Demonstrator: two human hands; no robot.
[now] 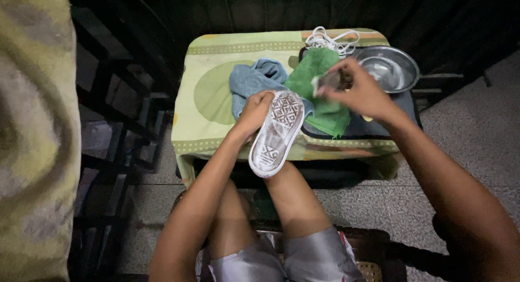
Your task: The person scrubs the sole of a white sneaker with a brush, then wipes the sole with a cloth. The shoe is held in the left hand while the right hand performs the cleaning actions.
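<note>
Shoe (pixel 276 131) is held sole-up over the near edge of the bench (pixel 206 131), heel end toward the person's knees, toe end up by the cloths. Left hand (pixel 254 111) has its grip clamped on the shoe's side near the toe. Right hand (pixel 360 92) is w/ fingers pinched together on a small dark-and-pale thing (pixel 327 80), prob. a brush or scrub pad, can't tell which. It's lifted just beside the toe, not touching the sole.

To do this bit well, imo: keep the left grip firm so the shoe doesn't twist, tilt the sole toward the head cam so the tread grooves show, work short strokes along the tread pattern rather than across, and keep the bowl (pixel 392 68) within reach w/o knocking it.

Sole looks whitish-grey, rubber, w/ a diamond-grid tread at the front and bars nearer the heel. Surface seems filmy or dusty, esp. mid to heel. Upper is hidden.

Around it: blue towel (pixel 252 79) under the toe, green cloth (pixel 319 71) touching it to the right, white laces (pixel 330 39) piled at the far edge, metal bowl at far right. Light is dim, so finer dirt can't be judged.
</note>
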